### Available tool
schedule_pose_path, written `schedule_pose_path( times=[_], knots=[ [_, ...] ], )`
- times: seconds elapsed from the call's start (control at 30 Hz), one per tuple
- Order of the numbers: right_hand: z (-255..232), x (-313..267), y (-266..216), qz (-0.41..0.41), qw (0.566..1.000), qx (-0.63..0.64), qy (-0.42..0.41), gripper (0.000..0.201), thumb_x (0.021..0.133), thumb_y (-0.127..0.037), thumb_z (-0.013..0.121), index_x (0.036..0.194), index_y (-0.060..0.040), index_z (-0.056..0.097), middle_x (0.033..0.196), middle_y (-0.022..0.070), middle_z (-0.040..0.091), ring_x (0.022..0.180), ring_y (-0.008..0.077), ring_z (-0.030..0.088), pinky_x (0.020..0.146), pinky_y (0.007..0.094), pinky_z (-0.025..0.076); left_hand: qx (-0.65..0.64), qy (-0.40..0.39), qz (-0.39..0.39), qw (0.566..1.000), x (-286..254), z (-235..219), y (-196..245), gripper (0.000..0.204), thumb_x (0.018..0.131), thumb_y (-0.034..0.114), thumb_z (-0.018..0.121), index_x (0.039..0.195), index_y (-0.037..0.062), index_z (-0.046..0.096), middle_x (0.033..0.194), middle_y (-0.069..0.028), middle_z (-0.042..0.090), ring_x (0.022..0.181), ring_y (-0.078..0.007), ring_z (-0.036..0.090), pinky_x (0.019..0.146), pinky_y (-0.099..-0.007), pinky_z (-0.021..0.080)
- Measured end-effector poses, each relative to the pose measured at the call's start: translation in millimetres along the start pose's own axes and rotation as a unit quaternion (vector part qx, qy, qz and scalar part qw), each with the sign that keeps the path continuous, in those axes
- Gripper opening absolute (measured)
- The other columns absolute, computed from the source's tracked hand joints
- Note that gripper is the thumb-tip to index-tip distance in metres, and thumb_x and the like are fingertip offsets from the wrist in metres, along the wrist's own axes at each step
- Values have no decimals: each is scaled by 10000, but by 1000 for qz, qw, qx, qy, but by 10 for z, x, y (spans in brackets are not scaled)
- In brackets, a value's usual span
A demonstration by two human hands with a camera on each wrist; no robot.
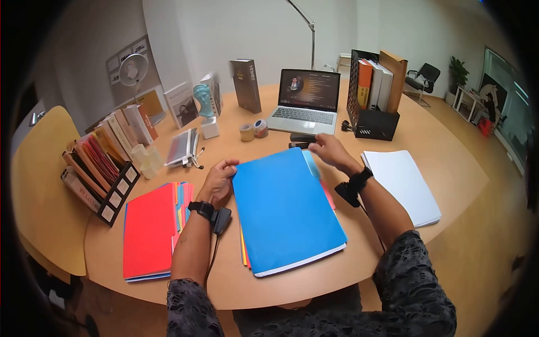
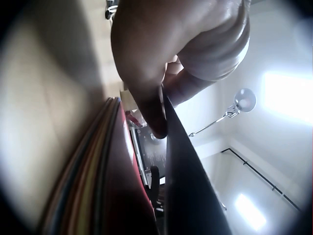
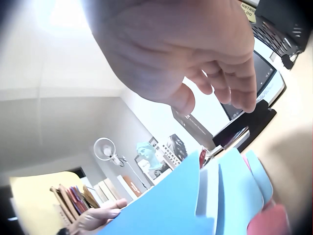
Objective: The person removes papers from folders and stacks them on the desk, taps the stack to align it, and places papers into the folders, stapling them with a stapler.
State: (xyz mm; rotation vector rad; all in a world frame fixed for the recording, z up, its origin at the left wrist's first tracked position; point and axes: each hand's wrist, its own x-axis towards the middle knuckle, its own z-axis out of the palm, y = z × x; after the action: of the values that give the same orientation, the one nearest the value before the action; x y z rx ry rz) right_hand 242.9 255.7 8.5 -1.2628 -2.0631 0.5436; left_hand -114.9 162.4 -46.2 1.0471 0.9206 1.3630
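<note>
A blue file folder [image 1: 289,213] with white paper edges along its bottom lies in front of me. At its upper left edge, my left hand [image 1: 220,180] pinches it between thumb and fingers. The left wrist view shows the folder's edge [image 2: 188,181] lifted away from a stack of coloured folders [image 2: 93,171] below. My right hand [image 1: 335,154] hovers by the upper right corner with loosely bent fingers and nothing between them. In the right wrist view, light blue tabs [image 3: 239,188] and a pink tab [image 3: 269,220] fan out beneath that hand.
Left of the blue folder lies a pile topped by a red folder [image 1: 149,230]. A stack of white paper [image 1: 401,185] sits at right. Farther back are a laptop [image 1: 306,101], tape rolls [image 1: 247,132], a black file holder [image 1: 377,123] and a rack of books and folders [image 1: 104,151].
</note>
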Motion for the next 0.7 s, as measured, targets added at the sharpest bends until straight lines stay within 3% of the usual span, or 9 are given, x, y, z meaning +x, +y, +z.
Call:
schedule_pose_path(
  times=[0.1,0.13,0.2,0.27,0.33,0.4,0.47,0.6,0.7],
  knots=[
    [20,-354,-18,64,978,180,-79,356,931,-283,620,1039,56,616,826,76,618,682,110,584,550,245,462,-4,4,19,1000,-6,81,102,250,913,-16,559,1160,-36,532,1113,-143,632,975,-199,620,907,-306,509],
    [-30,-447,-105,62,978,183,-77,356,931,-283,620,1039,56,616,826,76,618,682,110,584,550,245,462,-5,15,20,1000,-13,115,124,246,914,-25,557,1157,-44,528,1084,-143,637,957,-196,624,885,-309,518],
    [-114,-617,-247,146,937,270,-166,422,922,-309,648,1075,83,608,852,97,643,748,174,627,639,300,503,-7,31,23,999,-14,167,123,243,915,-34,555,1155,-52,523,1055,-142,643,938,-193,629,863,-312,527],
    [7,-716,-189,127,923,324,-165,366,915,-240,659,1080,83,608,912,114,647,776,176,633,667,309,524,21,50,18,998,29,182,113,230,908,-25,570,1136,-44,546,1017,-115,641,916,-180,622,839,-305,527],
    [73,-807,-244,96,921,370,-78,298,898,-152,661,1073,84,608,925,115,643,784,177,632,678,323,532,21,50,17,998,-21,276,151,230,901,-16,584,1129,-38,560,1004,-105,638,907,-175,620,826,-301,526],
    [200,-744,-101,86,886,454,-42,222,893,-57,620,1061,88,608,896,108,650,746,181,639,648,324,537,23,61,18,998,-139,343,227,230,895,-6,598,1122,-31,573,992,-94,636,897,-170,617,813,-297,526],
    [126,-779,-167,103,865,491,-14,191,903,-41,596,1050,81,604,911,111,654,753,181,648,629,299,541,37,-13,-100,994,-375,483,323,235,896,5,588,1129,-24,587,1011,-96,640,903,-188,626,822,-311,525],
    [153,-830,-198,94,842,530,-37,220,961,-121,569,1097,51,559,939,105,641,756,177,643,642,301,550,65,5,-137,988,-763,621,409,273,922,4,527,1194,-18,551,1070,-90,639,975,-203,628,883,-374,532],
    [57,-908,-272,126,830,539,-68,226,996,-205,542,1104,-7,534,907,86,623,716,164,626,606,286,532,74,7,-73,995,-1010,337,695,332,898,-7,506,1228,-20,533,1100,-114,627,1004,-232,629,923,-393,525]
  ],
)
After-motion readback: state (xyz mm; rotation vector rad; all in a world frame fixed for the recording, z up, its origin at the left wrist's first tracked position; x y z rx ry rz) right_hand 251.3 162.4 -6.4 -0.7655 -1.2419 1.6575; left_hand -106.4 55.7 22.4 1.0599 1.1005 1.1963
